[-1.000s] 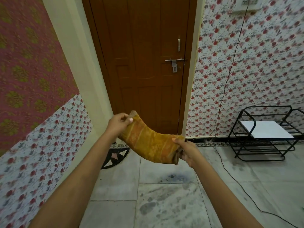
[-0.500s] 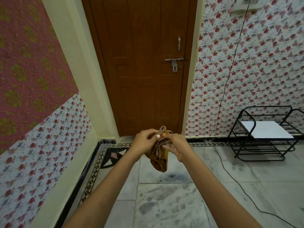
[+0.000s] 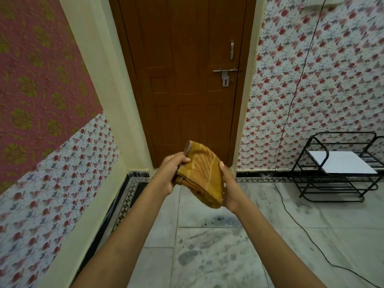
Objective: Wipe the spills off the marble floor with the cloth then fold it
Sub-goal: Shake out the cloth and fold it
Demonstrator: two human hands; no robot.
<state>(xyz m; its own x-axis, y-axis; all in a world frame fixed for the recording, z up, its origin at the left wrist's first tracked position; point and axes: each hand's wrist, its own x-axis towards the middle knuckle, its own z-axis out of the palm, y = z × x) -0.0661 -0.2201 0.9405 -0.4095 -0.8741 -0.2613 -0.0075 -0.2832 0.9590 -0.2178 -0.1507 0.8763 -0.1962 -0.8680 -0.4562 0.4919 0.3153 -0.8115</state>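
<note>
Head view, only view available.

- The cloth (image 3: 199, 173) is hanging in mid-air in front of the door (image 3: 187, 80), low against its bottom panel and well above the marble floor (image 3: 207, 256). It is sitting as a compact, layered wad; several stacked edges are showing along its lower left side.
- The left hand (image 3: 170, 173) is gripping the wad's left edge, fingers curled over the layers.
- The right hand (image 3: 228, 186) is cupping the right side from behind, thumb lying on the top edge. Both hands are holding the cloth, close together.
- The floor on the near side of the door is showing grey mottled patches. Marble veining or damp residue: I cannot tell.

Judgement: nobody is wiping now, so that part looks finished. Folding is looking well advanced. Probably remaining: squaring the corners and perhaps one last fold.
</note>
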